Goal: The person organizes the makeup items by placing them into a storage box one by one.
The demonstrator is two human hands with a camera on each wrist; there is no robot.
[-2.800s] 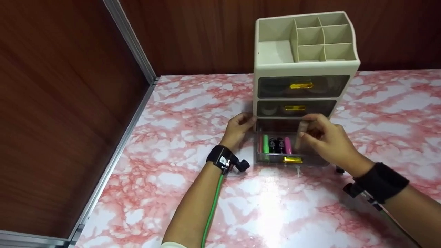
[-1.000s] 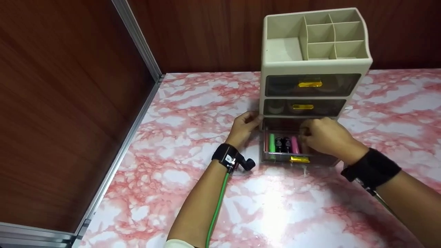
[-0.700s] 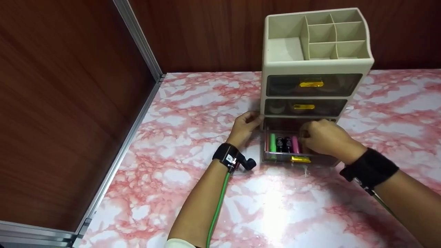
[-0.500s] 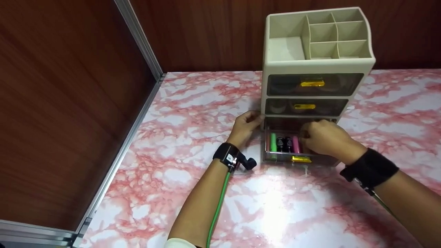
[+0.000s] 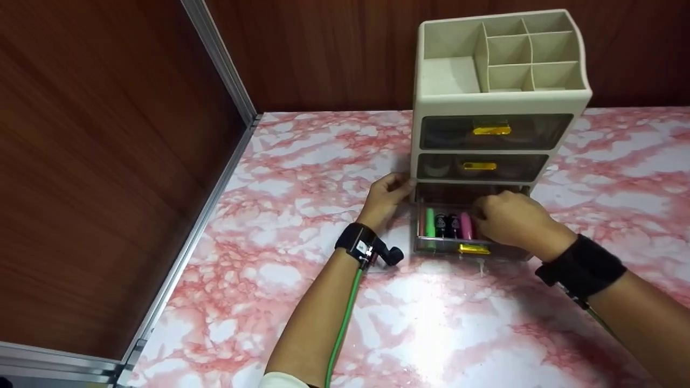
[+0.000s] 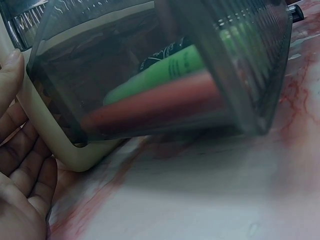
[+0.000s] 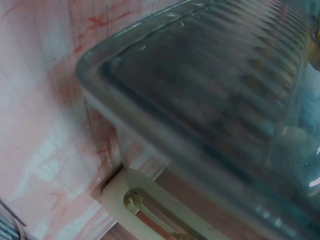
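A cream drawer organizer (image 5: 498,102) stands on the table with its bottom clear drawer (image 5: 442,247) pulled out. Inside lie a reddish tube (image 6: 160,102), a green tube (image 5: 429,222), two black items (image 5: 454,225) with white print and a pink tube (image 5: 466,225). My left hand (image 5: 384,199) grips the organizer's lower left corner, thumb on the front edge and fingers along the side. My right hand (image 5: 515,221) reaches down into the drawer's right part, fingers bent, just right of the pink tube. Its fingertips are hidden, and I cannot tell what they hold.
Two upper drawers (image 5: 488,141) with yellow handles are pushed in, and divided compartments (image 5: 509,48) top the organizer. The pink-and-white marbled table (image 5: 280,242) meets brown panels (image 5: 323,54) behind and at left. A green cable (image 5: 342,323) runs along the left forearm.
My right hand held a pale see-through tube upright over the drawer earlier; it has since lowered into the drawer and shifted only slightly. My left hand stays at the corner.
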